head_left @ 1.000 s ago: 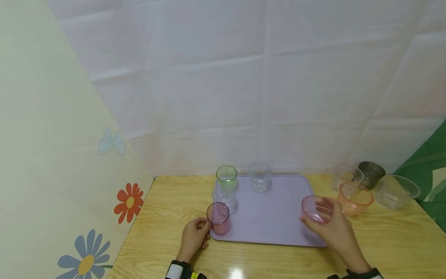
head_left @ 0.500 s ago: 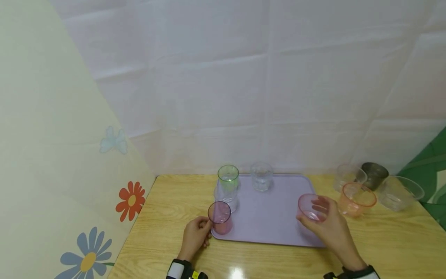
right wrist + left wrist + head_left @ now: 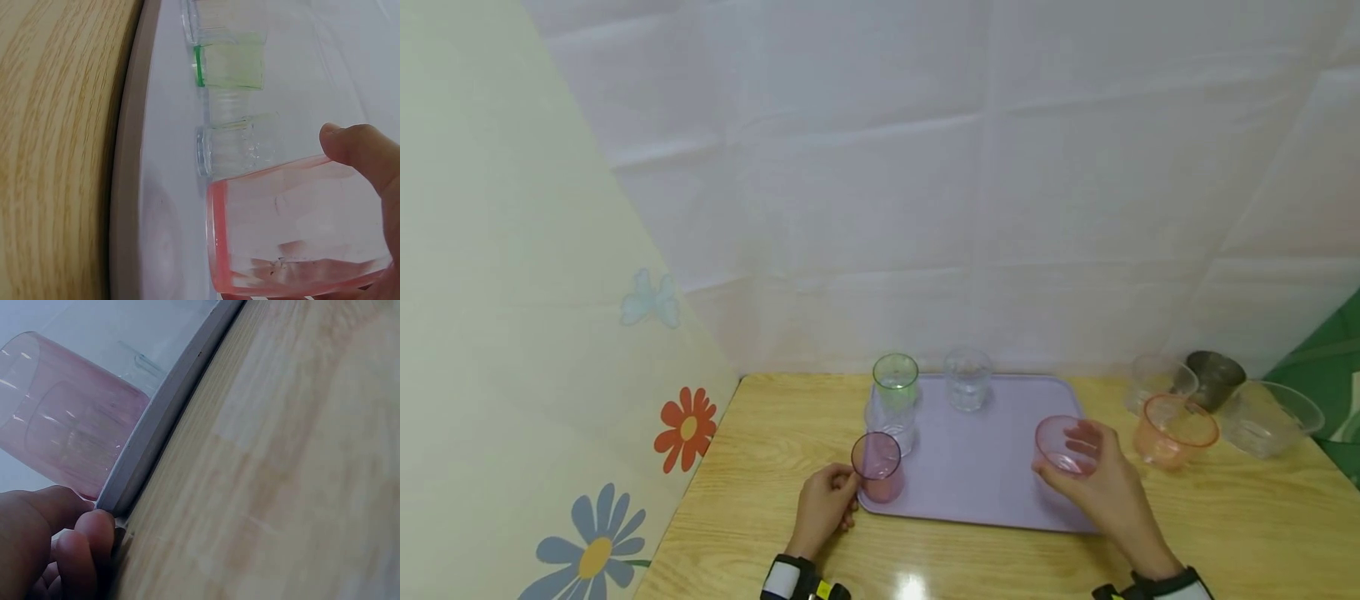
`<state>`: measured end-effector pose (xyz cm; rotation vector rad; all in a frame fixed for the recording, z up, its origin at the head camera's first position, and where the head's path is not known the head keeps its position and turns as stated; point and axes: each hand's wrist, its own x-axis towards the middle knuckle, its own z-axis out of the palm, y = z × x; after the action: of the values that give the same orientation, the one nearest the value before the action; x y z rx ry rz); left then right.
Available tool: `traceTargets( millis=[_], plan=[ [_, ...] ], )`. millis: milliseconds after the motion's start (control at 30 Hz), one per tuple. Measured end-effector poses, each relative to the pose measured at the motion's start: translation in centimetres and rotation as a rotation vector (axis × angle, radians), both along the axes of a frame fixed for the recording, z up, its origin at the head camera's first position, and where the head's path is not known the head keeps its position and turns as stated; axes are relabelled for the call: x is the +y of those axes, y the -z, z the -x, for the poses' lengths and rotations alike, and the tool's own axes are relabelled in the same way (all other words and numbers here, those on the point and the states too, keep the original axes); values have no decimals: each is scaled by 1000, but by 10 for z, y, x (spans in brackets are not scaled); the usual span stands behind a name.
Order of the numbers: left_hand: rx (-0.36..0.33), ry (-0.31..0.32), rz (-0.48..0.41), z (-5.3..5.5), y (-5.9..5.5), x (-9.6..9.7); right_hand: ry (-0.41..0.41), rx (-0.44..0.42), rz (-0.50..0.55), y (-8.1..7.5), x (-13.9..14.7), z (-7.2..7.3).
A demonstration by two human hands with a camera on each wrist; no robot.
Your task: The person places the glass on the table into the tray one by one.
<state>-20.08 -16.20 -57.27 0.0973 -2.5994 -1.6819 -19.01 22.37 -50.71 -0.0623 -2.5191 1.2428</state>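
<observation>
A wood-grain surface (image 3: 775, 433) carries a lilac tray (image 3: 977, 475). The left hand (image 3: 823, 502) pinches its near-left corner beside a purple cup (image 3: 881, 483); the right hand (image 3: 1108, 487) grips a pink cup (image 3: 1055, 448) at its right end.

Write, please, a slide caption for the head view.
Left hand pinches the lilac tray; right hand holds a pink transparent tumbler above it.

The left hand (image 3: 69, 553) pinches the tray edge (image 3: 156, 419) — a pink cup (image 3: 75, 419) just beside the fingers.
</observation>
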Motion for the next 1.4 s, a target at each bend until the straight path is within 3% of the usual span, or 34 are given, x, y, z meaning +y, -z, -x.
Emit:
traceTargets(
  millis=[667, 1133, 1400],
  plan=[
    [-2, -2, -7, 1, -2, 2, -70, 37, 12, -9, -14, 5],
    [16, 5, 17, 1, 1, 1, -84, -8, 16, -4, -18, 9],
    [17, 4, 12, 1, 2, -1, -106, 8, 46, -2, -25, 12]
  ],
)
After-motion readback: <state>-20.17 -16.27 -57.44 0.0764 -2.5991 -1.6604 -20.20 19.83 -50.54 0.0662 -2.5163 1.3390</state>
